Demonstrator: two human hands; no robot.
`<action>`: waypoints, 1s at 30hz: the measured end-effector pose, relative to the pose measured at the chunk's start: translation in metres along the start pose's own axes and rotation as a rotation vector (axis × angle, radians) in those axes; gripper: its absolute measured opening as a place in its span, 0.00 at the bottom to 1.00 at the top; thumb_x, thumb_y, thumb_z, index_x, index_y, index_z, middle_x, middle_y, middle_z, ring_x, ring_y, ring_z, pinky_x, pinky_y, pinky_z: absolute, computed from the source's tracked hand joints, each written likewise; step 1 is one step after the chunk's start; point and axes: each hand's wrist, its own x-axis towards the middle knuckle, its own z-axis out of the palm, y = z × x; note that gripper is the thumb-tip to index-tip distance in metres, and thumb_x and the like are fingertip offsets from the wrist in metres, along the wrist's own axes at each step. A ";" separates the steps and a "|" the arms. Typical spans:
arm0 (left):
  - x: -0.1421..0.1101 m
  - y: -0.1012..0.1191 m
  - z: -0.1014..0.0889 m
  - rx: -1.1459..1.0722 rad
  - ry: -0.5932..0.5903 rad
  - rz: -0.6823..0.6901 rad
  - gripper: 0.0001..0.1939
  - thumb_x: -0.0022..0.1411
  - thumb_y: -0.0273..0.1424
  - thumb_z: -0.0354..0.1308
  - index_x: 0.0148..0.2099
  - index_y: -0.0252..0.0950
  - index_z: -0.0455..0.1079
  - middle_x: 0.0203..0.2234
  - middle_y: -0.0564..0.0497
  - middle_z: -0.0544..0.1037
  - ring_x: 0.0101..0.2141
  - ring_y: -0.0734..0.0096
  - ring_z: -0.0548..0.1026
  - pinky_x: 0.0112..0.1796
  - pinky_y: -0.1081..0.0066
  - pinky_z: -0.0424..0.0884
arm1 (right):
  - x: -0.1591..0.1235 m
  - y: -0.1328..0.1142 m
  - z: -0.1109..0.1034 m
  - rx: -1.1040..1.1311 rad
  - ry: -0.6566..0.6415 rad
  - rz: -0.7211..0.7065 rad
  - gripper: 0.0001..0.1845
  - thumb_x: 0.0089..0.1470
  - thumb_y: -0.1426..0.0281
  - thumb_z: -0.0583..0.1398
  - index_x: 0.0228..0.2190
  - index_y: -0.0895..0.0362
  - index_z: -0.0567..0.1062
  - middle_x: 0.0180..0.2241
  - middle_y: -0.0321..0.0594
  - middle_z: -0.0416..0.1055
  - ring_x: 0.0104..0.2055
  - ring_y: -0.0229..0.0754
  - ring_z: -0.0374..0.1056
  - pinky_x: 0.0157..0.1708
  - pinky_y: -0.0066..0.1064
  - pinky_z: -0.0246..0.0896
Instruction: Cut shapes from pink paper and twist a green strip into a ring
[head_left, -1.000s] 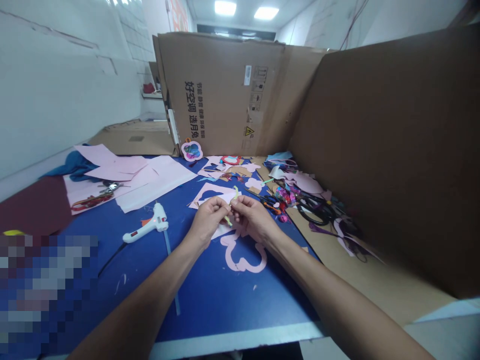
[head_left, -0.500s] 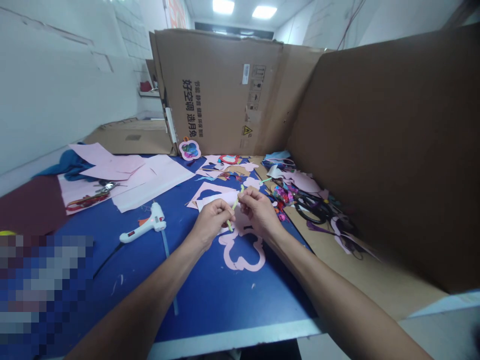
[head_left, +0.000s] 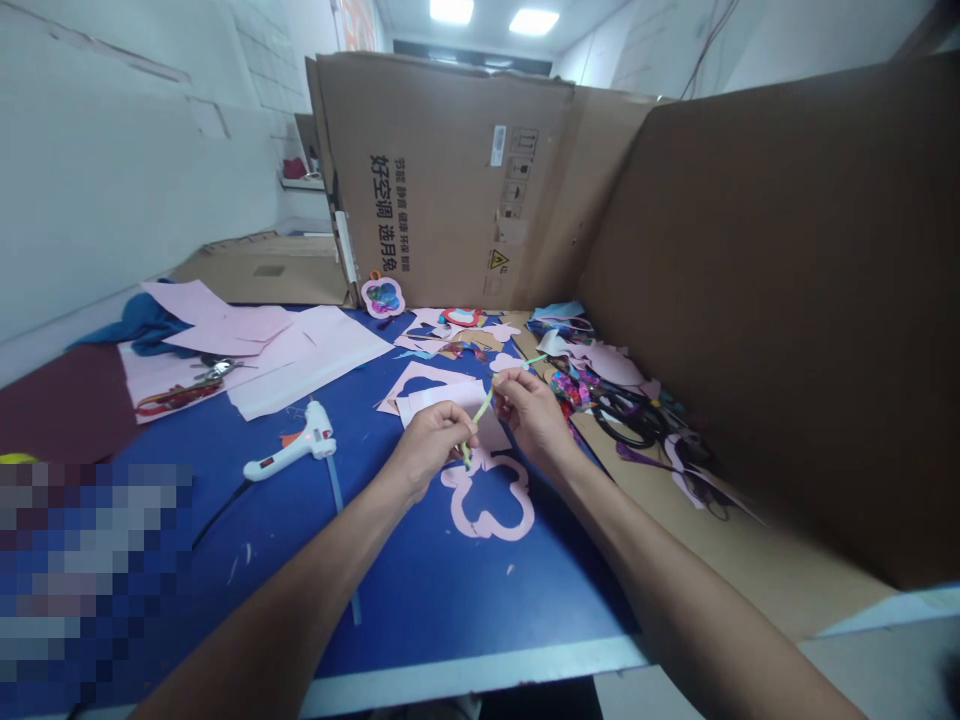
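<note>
Fingertips of both hands pinched a yellow-green strip (head_left: 484, 405) above a blue table (head_left: 450, 600), the left hand (head_left: 431, 446) clamped on its lower part and the right hand (head_left: 534, 412) on its upper end. From where I stood, the grips looked spaced to hold a short length straight, slanting up from left to right; a tail poked out beneath the left fingers, perhaps left loose as spare.

Just below the hands, a lobed pink frame (head_left: 510, 533) lay flat, likely placed there for easy reach. A glue gun (head_left: 291, 453) rested on its side beyond the left forearm, its nozzle pointing away from the person, seemingly for safety. A long stick (head_left: 345, 542) ran from its rear toward the near edge.

Farther back, a flower-shaped ornament (head_left: 383, 298) leaned against a cardboard box (head_left: 450, 200), which appeared to serve as its prop. Pink sheets (head_left: 307, 355) lay to the left, while scraps (head_left: 611, 362) crowded the right side, apparently kept out of the way of the arms.
</note>
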 end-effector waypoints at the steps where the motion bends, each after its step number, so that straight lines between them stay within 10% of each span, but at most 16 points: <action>1: 0.000 0.001 -0.002 -0.043 0.018 -0.020 0.07 0.50 0.30 0.67 0.29 0.37 0.71 0.25 0.50 0.80 0.24 0.74 0.73 0.27 0.73 0.66 | -0.001 -0.001 0.000 -0.013 -0.030 0.018 0.11 0.48 0.63 0.71 0.28 0.54 0.76 0.25 0.32 0.68 0.27 0.35 0.62 0.26 0.27 0.57; 5: 0.004 0.003 -0.011 -0.286 0.108 -0.027 0.10 0.48 0.31 0.72 0.30 0.35 0.74 0.31 0.49 0.81 0.29 0.73 0.76 0.33 0.73 0.72 | -0.012 -0.002 0.008 -0.209 -0.119 -0.025 0.18 0.53 0.55 0.71 0.35 0.53 0.75 0.32 0.34 0.73 0.32 0.38 0.68 0.31 0.29 0.64; 16: 0.005 0.001 -0.013 -0.507 0.120 -0.008 0.09 0.47 0.26 0.72 0.31 0.34 0.74 0.28 0.52 0.78 0.29 0.74 0.76 0.32 0.73 0.72 | -0.040 0.001 0.025 -0.736 -0.278 -0.532 0.03 0.63 0.70 0.62 0.35 0.54 0.75 0.32 0.35 0.74 0.32 0.39 0.67 0.35 0.31 0.62; 30: 0.014 -0.001 -0.019 -0.101 0.246 0.243 0.09 0.51 0.33 0.72 0.30 0.36 0.75 0.26 0.53 0.76 0.29 0.74 0.73 0.31 0.75 0.68 | -0.019 -0.008 0.008 -0.648 -0.077 -0.195 0.12 0.59 0.60 0.62 0.28 0.54 0.73 0.23 0.34 0.71 0.23 0.38 0.65 0.25 0.30 0.58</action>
